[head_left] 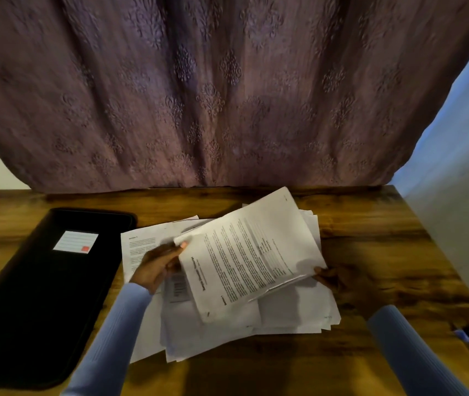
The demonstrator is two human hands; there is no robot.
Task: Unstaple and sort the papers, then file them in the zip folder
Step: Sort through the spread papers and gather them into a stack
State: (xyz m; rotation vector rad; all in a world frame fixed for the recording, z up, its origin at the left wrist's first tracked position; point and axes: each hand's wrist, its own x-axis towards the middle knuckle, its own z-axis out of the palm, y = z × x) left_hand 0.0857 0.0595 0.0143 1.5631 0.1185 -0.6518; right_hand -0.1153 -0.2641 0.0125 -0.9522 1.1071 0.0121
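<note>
Two hands hold one printed sheaf (249, 252) just above the loose paper pile (270, 312) at the middle of the tabletop (384, 224): the left hand (157, 265) pinches its left corner, thumb on top, and the right hand (333, 278) grips its right edge from beneath. The black zip folder (42, 295) lies flat and closed along the left edge of the tabletop, just beside the pile, a white label (75, 242) on its cover.

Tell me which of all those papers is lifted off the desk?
The printed packet, held by the left hand and right hand; the rest lie flat in the pile.
</note>
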